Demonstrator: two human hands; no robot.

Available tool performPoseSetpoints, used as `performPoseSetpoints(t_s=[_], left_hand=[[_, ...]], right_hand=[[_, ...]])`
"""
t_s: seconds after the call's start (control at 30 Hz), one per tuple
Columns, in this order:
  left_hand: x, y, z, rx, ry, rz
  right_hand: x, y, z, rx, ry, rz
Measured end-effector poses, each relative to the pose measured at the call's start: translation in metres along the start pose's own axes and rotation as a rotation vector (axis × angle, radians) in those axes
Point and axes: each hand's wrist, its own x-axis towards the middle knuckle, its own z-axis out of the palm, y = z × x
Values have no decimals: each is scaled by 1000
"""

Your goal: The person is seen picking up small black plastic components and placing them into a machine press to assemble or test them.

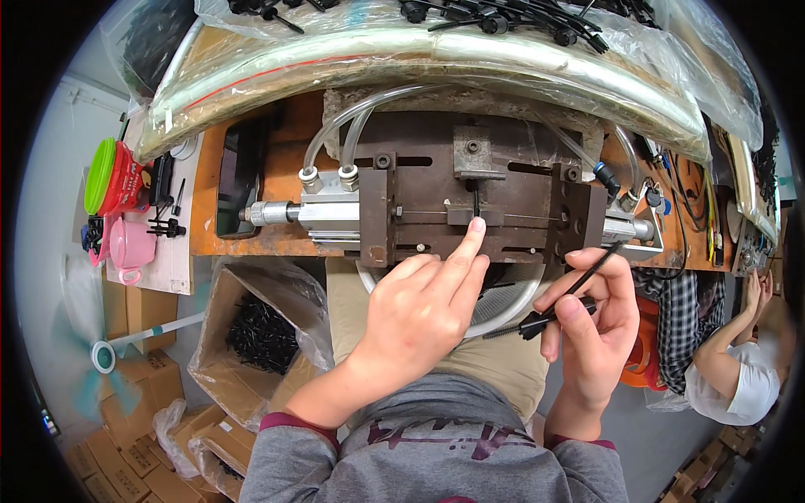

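Observation:
My left hand (423, 306) reaches over the metal fixture (411, 172) with its index finger stretched out. That fingertip touches the lower end of a thin black pin (476, 199) standing at the small block in the fixture's middle. The other fingers are loosely bent, and the thumb is mostly hidden. On the right, my right hand (599, 323) is closed on several slim black plastic rods (594, 272). One has a thick collar (537, 324) and a thin ribbed tip pointing left. These rods are held in front of the fixture's right end, apart from it.
Pneumatic cylinders (329, 214) with clear hoses flank the fixture on the wooden bench (205, 226). A padded, plastic-wrapped ledge (436, 63) bears black parts. Below are a white-rimmed basket (524, 298) at my lap and a carton (214, 352) of black parts. Another person (734, 377) works at right.

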Motion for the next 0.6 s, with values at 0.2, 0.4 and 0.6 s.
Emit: performPoseSetpoints(t_s=[0.2,0.4,0.6], left_hand=[[1,2,-4,-36,-35,-34],[-8,16,-11,-667,132,-63],[-5,10,-16,-845,167,-111]], right_hand=[[2,0,-1,59,-4,69],[3,9,3,128,-24,76],[8,12,9,235,-89,130]])
